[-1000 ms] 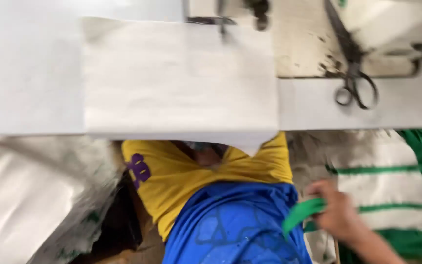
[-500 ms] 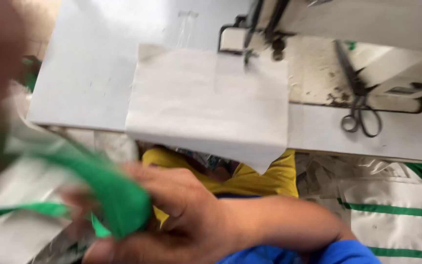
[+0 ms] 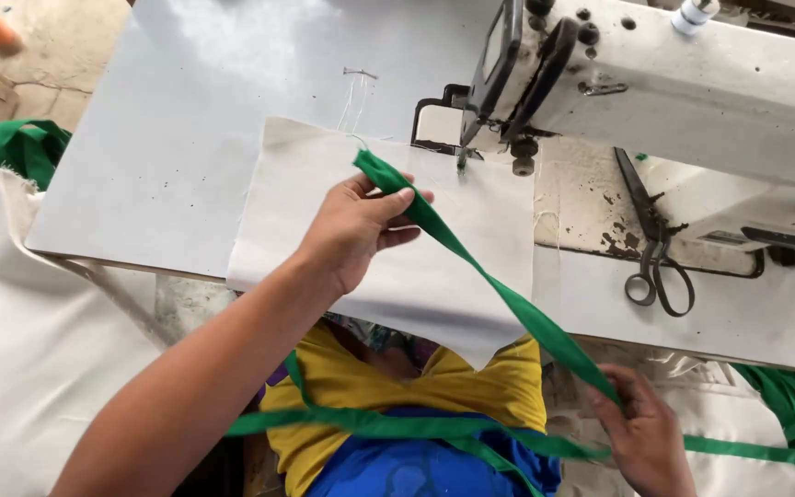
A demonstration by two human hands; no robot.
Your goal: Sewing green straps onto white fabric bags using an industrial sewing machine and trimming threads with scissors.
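Green strip (image 3: pixel 471 262), low by the right hand (image 3: pixel 641 433) 1 second ago, now stretches taut between both hands: left hand (image 3: pixel 351 225) pinches its end over the white cloth (image 3: pixel 388 248) beside the needle, right hand grips it below the counter (image 3: pixel 167 138).
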